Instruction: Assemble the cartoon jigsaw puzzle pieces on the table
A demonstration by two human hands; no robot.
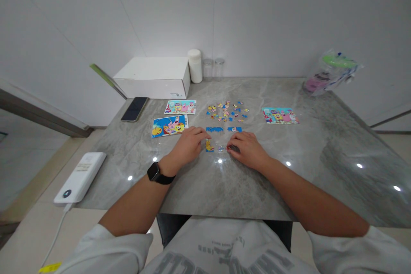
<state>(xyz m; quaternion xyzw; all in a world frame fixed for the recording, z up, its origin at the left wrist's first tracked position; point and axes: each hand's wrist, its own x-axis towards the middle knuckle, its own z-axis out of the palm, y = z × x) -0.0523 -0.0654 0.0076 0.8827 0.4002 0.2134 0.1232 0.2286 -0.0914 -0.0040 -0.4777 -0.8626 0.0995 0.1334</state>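
Counter (218, 192), left to right: blue picture card (170, 126); left hand (192, 143), fingertips at yellow puzzle section (209, 146), grip indeterminable; blue puzzle strip (214, 129), just beyond; loose puzzle pieces (225, 114), scattered behind strip; right hand (245, 147), fingers curled low over the counter, grip indeterminable; pale-blue picture card (280, 116), apart.

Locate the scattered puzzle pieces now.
In the head view, the scattered puzzle pieces lie near the center, just beyond the two blue puzzle strips and left of the picture card at right.
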